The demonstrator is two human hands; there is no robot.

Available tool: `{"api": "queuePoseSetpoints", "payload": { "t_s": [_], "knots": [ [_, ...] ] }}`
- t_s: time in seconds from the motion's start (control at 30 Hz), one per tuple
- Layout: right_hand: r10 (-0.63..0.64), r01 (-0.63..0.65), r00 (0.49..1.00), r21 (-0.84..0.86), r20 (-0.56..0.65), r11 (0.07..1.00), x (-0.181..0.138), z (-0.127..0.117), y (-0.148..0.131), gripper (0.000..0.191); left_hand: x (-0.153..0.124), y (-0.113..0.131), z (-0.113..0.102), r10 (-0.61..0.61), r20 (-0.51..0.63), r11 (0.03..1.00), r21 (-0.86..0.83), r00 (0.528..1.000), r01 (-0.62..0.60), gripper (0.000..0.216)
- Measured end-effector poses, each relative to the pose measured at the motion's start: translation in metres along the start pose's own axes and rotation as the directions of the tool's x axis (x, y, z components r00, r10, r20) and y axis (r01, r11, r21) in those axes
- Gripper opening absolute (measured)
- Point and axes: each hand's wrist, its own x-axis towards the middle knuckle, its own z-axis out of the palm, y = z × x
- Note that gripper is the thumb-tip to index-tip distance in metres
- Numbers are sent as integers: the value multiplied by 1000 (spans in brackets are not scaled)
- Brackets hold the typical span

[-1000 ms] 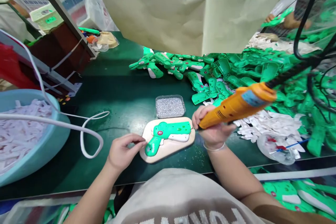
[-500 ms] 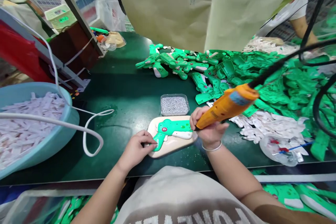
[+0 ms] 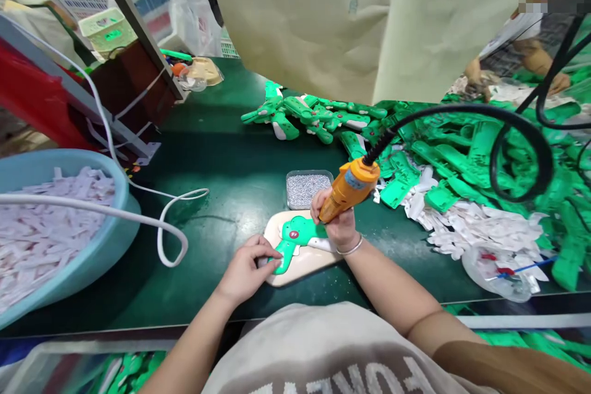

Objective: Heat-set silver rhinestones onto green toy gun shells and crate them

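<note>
A green and white toy gun [image 3: 295, 235] with a red oval mark lies on a cream-coloured fixture block [image 3: 305, 266] in front of me. My left hand [image 3: 247, 266] pinches the lower end of its grip; whether a small part is also between the fingertips is hidden. My right hand [image 3: 340, 228] is wrapped round an orange electric screwdriver [image 3: 349, 188], which tilts up to the right over the toy's barrel. The screwdriver's tip is hidden behind the fingers. Just behind the block stands a clear tray [image 3: 308, 189] of tiny silver pieces, probably screws.
A blue basin [image 3: 99, 234] of white plastic parts stands at the left, with a white cable [image 3: 173, 228] beside it. Green toy parts [image 3: 462, 154] and white parts [image 3: 480, 225] are heaped at the right. A black cord [image 3: 462, 108] arches from the screwdriver. A beige sheet [image 3: 323, 18] hangs ahead.
My right hand has moved left along the barrel with the electric screwdriver, which now stands more upright. My left hand stays at the toy's grip.
</note>
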Motion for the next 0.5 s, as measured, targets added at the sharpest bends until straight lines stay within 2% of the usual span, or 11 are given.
{"api": "queuePoseSetpoints", "payload": {
  "t_s": [0.07, 0.17, 0.27, 0.37, 0.43, 0.5],
  "knots": [
    [-10, 10, 1000, 27, -6, 1000, -2, 1, -11, 63, -2, -3, 3, 43, -43, 999, 7, 998, -43, 12],
    [58, -59, 998, 36, 32, 998, -12, 6, -22, 67, -4, -4, 6, 106, -69, 994, 22, 992, -104, 12],
    [124, -126, 991, 40, 56, 991, -27, 9, -17, 62, -4, -4, 7, 155, -80, 987, 54, 985, -151, 13],
    [94, -94, 995, 21, 25, 995, -36, 9, -10, 60, -7, -5, 8, 236, -86, 966, 127, 968, -224, 14],
    [87, -88, 995, 17, 49, 996, -34, 9, -10, 60, -14, -7, 10, 351, -111, 920, 223, 930, -321, 15],
    [108, -112, 989, 32, 98, 993, -26, 10, -13, 60, -23, -10, 13, 499, -125, 831, 349, 858, -432, 16]
  ]
}}
